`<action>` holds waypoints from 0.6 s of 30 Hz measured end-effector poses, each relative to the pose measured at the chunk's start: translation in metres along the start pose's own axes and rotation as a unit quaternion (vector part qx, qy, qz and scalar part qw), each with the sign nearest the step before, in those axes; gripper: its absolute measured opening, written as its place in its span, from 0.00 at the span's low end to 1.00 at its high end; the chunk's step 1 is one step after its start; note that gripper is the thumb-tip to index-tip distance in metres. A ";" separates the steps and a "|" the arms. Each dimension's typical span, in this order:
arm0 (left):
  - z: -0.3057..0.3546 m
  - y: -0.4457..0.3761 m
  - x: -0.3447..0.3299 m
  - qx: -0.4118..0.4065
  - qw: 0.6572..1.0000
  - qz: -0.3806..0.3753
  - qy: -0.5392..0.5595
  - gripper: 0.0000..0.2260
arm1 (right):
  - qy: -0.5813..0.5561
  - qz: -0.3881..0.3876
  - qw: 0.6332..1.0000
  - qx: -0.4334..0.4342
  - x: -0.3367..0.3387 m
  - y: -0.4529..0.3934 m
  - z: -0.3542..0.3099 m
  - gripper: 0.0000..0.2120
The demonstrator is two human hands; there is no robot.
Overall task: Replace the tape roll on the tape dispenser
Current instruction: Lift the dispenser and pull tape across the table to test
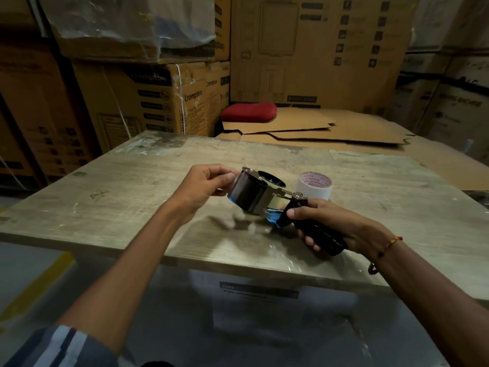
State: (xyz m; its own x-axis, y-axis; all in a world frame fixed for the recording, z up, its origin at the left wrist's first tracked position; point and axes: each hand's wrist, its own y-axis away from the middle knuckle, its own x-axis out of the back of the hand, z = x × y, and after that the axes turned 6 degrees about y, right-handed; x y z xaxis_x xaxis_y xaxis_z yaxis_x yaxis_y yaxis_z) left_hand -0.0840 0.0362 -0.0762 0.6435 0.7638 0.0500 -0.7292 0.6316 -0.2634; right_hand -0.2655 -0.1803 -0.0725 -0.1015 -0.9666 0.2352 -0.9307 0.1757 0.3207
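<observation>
Head view shows your left hand with thumb and fingers pinched at the left edge of the tape roll, a dark, glossy roll seated in the tape dispenser at the centre of the frame. Your right hand has its fingers curled tight round the dispenser's black handle, thumb laid along the top near the metal frame. You hold the dispenser just above the table, tilted, with the roll end toward the left of the frame. A white tape roll with red print stands on the table just behind the dispenser, right of centre. Flattened cardboard and a red cushion lie beyond the table's far edge, and stacked cartons fill the upper part of the frame.
</observation>
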 end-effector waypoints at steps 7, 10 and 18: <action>-0.008 -0.065 0.010 0.030 0.996 -0.050 0.069 0.05 | -0.070 -0.005 0.997 0.013 0.012 -0.044 -0.001 0.23; -0.018 -0.086 0.016 0.045 0.988 -0.063 0.131 0.07 | -0.092 -0.013 0.996 0.001 0.018 -0.063 -0.002 0.25; 0.012 -0.128 0.014 0.100 0.988 -0.019 0.120 0.09 | -0.150 -0.032 0.987 -0.043 0.039 -0.076 -0.055 0.24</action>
State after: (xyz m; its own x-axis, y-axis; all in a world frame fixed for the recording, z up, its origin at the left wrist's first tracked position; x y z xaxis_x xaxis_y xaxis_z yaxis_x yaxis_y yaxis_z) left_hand 0.0156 -0.0327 -0.0299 0.6897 0.7012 -0.1806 -0.7200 0.6905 -0.0689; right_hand -0.1795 -0.2209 -0.0375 -0.1540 -0.9859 -0.0662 -0.9070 0.1144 0.4052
